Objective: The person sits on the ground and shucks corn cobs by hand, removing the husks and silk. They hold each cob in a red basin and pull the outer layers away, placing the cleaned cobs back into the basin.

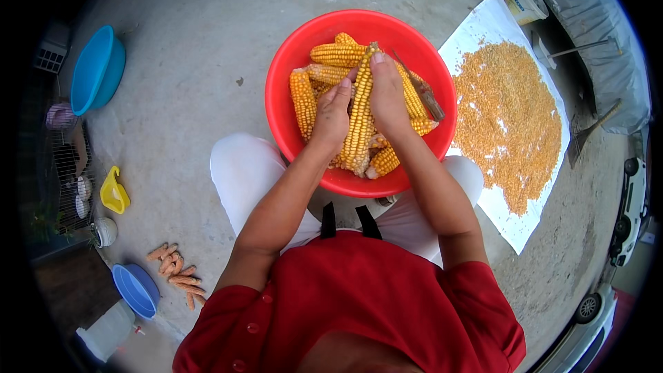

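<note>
Both my hands are over a red plastic basin that sits between my knees. An ear of yellow corn stands lengthwise between them, its narrow tip pointing away from me and its kernels still on. My right hand grips its upper part from the right, thumb near the tip. My left hand holds its left side, with some fingers hidden behind the ear. Under and around the hands lie several more corn ears. A dark wooden stick leans inside the basin's right side.
Loose corn kernels cover a white sheet at right. Bare cobs lie on the concrete at lower left, near a blue basin. A yellow plastic scoop and a turquoise basin are farther left. A white bucket stands at upper right.
</note>
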Action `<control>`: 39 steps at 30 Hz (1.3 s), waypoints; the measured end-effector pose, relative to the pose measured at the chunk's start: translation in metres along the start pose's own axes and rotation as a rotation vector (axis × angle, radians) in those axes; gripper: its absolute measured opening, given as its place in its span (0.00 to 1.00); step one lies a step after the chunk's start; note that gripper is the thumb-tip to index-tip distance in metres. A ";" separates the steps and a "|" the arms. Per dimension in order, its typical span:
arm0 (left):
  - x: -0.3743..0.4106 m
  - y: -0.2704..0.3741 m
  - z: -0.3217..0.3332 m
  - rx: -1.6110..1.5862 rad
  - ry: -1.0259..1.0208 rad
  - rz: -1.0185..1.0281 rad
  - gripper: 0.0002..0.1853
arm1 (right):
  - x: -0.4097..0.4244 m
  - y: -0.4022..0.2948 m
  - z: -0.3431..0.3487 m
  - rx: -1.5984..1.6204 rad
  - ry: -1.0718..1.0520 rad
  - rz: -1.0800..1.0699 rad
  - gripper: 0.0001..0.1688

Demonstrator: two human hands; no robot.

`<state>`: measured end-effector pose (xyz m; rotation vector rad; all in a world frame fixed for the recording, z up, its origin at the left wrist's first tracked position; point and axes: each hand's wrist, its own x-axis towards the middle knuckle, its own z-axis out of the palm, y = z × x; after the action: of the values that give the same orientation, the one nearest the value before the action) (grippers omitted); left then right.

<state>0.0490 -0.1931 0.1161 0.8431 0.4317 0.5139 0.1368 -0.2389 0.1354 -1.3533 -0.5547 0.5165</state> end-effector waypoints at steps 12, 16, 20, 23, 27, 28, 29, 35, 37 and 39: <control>0.001 0.002 -0.005 0.045 0.021 0.056 0.24 | -0.013 -0.008 0.006 -0.212 -0.069 -0.106 0.17; 0.001 0.002 -0.004 0.011 0.054 0.060 0.26 | -0.014 -0.005 0.006 -0.209 -0.082 -0.139 0.18; 0.000 0.007 -0.001 -0.035 0.020 0.077 0.24 | -0.013 -0.006 0.006 -0.187 -0.115 -0.125 0.17; 0.003 0.005 -0.007 0.168 -0.019 0.181 0.25 | -0.017 0.000 0.008 -0.221 -0.142 -0.118 0.18; 0.004 0.003 -0.007 0.179 0.066 0.194 0.23 | -0.018 0.008 0.010 -0.216 -0.115 -0.144 0.18; 0.003 0.005 -0.006 0.191 0.088 0.194 0.23 | -0.018 0.007 0.011 -0.220 -0.104 -0.152 0.18; 0.002 0.005 -0.006 0.203 0.109 0.193 0.23 | -0.020 0.006 0.011 -0.223 -0.119 -0.148 0.18; 0.004 0.004 -0.010 0.125 0.087 0.115 0.24 | -0.017 0.023 0.009 -0.239 -0.061 -0.203 0.18; 0.001 0.011 -0.002 0.019 0.091 0.117 0.24 | -0.017 0.014 0.009 -0.225 -0.116 -0.195 0.17; 0.001 0.014 -0.001 0.019 0.098 0.123 0.24 | -0.024 0.005 0.012 -0.247 -0.139 -0.187 0.16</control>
<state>0.0459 -0.1842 0.1265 0.8685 0.4768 0.6680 0.1104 -0.2448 0.1306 -1.4876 -0.8732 0.4001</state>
